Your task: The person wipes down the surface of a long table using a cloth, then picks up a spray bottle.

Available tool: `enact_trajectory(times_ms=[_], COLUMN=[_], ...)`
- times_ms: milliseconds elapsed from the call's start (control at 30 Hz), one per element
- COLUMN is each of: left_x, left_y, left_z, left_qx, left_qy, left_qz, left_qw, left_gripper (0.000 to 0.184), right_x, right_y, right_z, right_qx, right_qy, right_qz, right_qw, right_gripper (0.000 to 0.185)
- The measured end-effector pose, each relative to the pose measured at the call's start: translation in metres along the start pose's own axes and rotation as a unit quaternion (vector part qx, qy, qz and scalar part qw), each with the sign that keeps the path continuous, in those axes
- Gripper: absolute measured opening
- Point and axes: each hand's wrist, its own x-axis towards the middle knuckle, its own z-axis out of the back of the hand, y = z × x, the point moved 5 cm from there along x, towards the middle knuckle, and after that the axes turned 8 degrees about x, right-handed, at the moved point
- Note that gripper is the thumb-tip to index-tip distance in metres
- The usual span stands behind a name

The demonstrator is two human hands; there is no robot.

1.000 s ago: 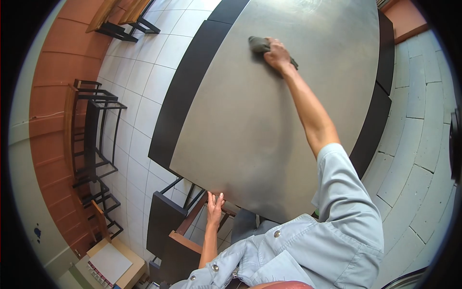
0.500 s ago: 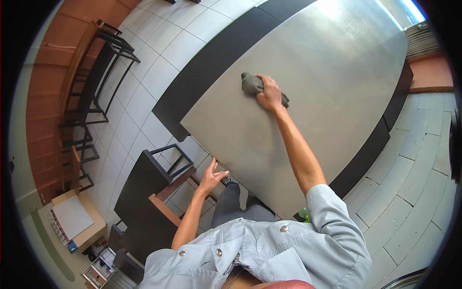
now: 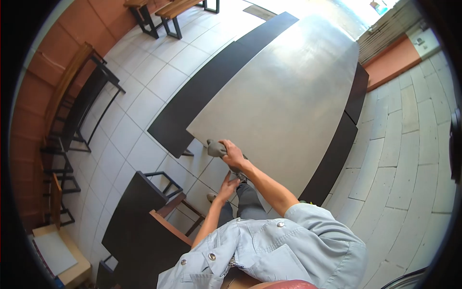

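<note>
A crumpled grey-green cloth [image 3: 216, 148] is gripped in my right hand [image 3: 233, 154], at the near edge of the metal-topped table [image 3: 288, 111]. Part of the cloth sticks out to the left of the fingers, and some shows behind the hand. Just below it, off the table's near edge, is my left hand [image 3: 226, 188], with thumb and fingers apart and nothing visible in it. Its fingertips lie close under my right wrist, partly hard to make out.
Dark benches [image 3: 211, 77] flank the table on both sides. A dark table [image 3: 139, 216] with a chair [image 3: 178, 207] stands at my left. Further left are more tables and wooden benches [image 3: 178, 9] on the white tiled floor [image 3: 144, 101]. A pale plank-like surface [image 3: 394, 159] runs along the right.
My right hand has drawn the cloth from the middle of the tabletop back toward me to the near edge. My left hand has moved slightly right and down, below it. The view has shifted.
</note>
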Motion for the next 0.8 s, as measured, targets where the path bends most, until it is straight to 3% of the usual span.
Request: enact_trajectory(times_ms=[133, 200, 400, 567, 600, 733, 800], left_x=[-0.043, -0.054, -0.025, 0.022, 0.035, 0.062, 0.066], left_y=[0.010, 0.018, -0.020, -0.099, -0.108, -0.131, -0.144], left_z=[0.003, 0.012, 0.056, 0.094, 0.096, 0.092, 0.080], left_qx=[0.018, 0.006, -0.017, -0.026, -0.045, -0.098, -0.106], left_qy=[0.020, 0.021, -0.019, -0.111, -0.114, -0.112, -0.102], left_qz=[0.049, 0.071, 0.037, 0.039, 0.031, 0.029, 0.044], left_qw=[0.998, 0.997, 0.999, 0.993, 0.992, 0.988, 0.988], left_gripper=[0.103, 0.102, 0.094, 0.091, 0.090, 0.081, 0.079], right_x=[-0.053, -0.088, -0.133, -0.031, -0.001, 0.120, 0.181], right_y=[0.010, -0.015, -0.100, -0.207, -0.226, -0.302, -0.309], right_z=[0.023, 0.057, 0.250, 0.403, 0.425, 0.488, 0.513], right_qx=[0.028, -0.005, -0.193, -0.292, -0.292, -0.364, -0.323], right_qy=[-0.046, -0.137, -0.219, -0.266, -0.284, -0.390, -0.394], right_qz=[-0.034, -0.033, -0.125, -0.151, -0.174, -0.098, -0.154], right_qw=[0.998, 0.990, 0.948, 0.906, 0.897, 0.840, 0.847], right_gripper=[0.055, 0.056, 0.057, 0.061, 0.062, 0.064, 0.071])
